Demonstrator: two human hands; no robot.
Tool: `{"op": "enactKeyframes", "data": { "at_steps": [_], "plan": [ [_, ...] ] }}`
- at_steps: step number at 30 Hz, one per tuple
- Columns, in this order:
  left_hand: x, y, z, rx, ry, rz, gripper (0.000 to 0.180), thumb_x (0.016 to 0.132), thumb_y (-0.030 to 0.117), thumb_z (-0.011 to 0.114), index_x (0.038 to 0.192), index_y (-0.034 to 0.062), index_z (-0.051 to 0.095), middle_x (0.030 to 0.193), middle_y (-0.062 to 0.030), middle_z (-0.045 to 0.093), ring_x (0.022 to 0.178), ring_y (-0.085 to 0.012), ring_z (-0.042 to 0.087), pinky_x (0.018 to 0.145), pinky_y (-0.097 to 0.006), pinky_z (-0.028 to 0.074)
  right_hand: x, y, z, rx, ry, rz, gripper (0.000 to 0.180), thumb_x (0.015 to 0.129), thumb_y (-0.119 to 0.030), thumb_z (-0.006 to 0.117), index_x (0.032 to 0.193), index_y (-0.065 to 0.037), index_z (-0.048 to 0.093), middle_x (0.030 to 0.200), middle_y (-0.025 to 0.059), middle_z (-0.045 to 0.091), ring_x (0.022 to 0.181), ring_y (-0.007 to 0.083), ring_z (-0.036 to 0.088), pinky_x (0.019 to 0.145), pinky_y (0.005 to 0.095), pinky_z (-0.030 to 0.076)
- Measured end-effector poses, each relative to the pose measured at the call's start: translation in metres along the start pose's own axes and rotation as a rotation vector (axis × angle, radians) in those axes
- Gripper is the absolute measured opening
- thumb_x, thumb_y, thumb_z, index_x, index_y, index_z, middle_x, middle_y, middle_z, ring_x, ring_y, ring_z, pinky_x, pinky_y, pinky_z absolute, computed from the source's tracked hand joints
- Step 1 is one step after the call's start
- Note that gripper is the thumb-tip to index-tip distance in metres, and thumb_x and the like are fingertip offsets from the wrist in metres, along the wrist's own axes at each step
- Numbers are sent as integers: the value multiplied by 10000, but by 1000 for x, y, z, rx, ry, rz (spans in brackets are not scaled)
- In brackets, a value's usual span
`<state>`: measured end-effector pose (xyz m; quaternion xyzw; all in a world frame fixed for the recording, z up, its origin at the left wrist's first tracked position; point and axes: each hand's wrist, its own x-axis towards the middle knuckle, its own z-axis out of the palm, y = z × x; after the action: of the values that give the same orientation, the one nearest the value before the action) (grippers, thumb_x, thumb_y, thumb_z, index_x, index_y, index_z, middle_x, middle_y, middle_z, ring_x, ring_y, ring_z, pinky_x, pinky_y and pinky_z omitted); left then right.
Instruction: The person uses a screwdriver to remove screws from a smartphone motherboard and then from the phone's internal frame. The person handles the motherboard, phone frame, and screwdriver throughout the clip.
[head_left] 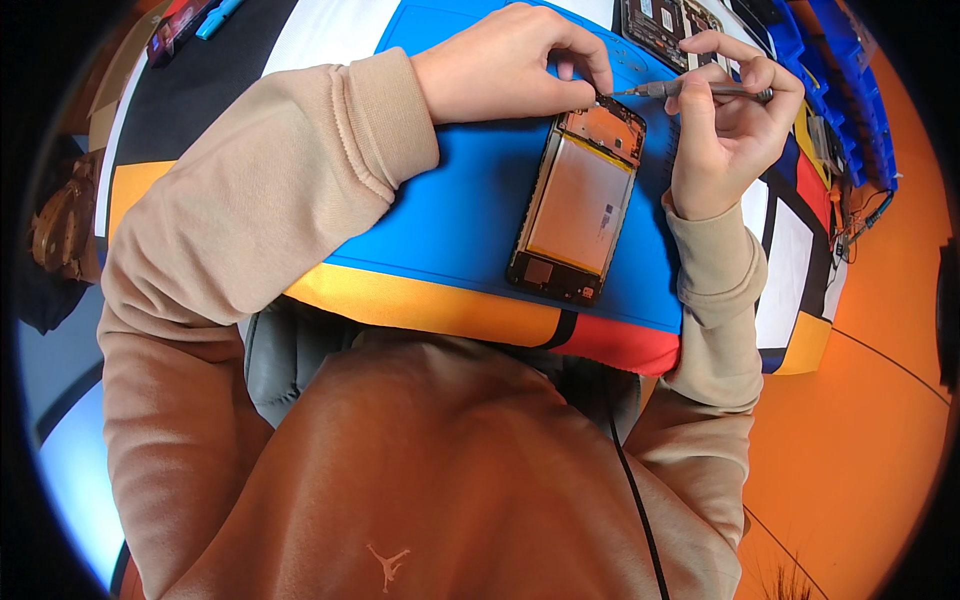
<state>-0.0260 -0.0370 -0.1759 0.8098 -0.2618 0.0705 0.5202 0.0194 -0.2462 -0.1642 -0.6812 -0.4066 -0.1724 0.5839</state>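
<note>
A: What is seen around the opened phone?

B: A blue mat is spread on the worktop, and the phone is laid on it. A second circuit board is seen just past the phone's top end. Blue bins are set off to the phone's right. A blue pen is left far off to the phone's upper left. Nothing is laid over the phone, but its top corner is partly hidden by fingers.

A: How is the phone made to look?

B: Its back is taken off. A big flat battery is shown in the middle, and small dark parts are seen at both ends.

A: What is done by the hands?

B: The left hand is curled, and its fingertips are pressed on the phone's top edge. The right hand is closed around a thin screwdriver. The tip is held at the phone's top corner.
</note>
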Motion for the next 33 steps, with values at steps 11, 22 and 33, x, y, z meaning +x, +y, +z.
{"op": "enactKeyframes", "data": {
  "at_steps": [11, 22, 33],
  "plan": [
    [3, -8, 2, -24, 26, -53, 171, 873, 176, 726, 892, 7, 712, 740, -107, 674, 666, -170, 619, 638, -289, 486, 6, -4, -2, 114, 105, 174, 183, 991, -30, 532, 1077, -64, 374, 916, 147, 609, 598, 72, 471, 529, 192, 378],
    [1, -4, 2, -58, 88, -164, 171, 888, 173, 731, 930, 10, 706, 706, -28, 621, 658, -83, 537, 610, -243, 448, 2, -5, -2, -79, -375, 477, 172, 946, -200, 697, 985, -49, 627, 628, -93, 377, 586, 6, 308, 534, 192, 227],
    [2, 0, 3, -112, 147, -201, 129, 889, 112, 713, 956, 1, 717, 711, 7, 611, 657, -57, 515, 605, -224, 441, -3, 10, -4, -77, -383, 462, 166, 965, -197, 667, 1025, -48, 709, 747, -67, 577, 635, -16, 423, 541, 168, 285]
  ]
}}
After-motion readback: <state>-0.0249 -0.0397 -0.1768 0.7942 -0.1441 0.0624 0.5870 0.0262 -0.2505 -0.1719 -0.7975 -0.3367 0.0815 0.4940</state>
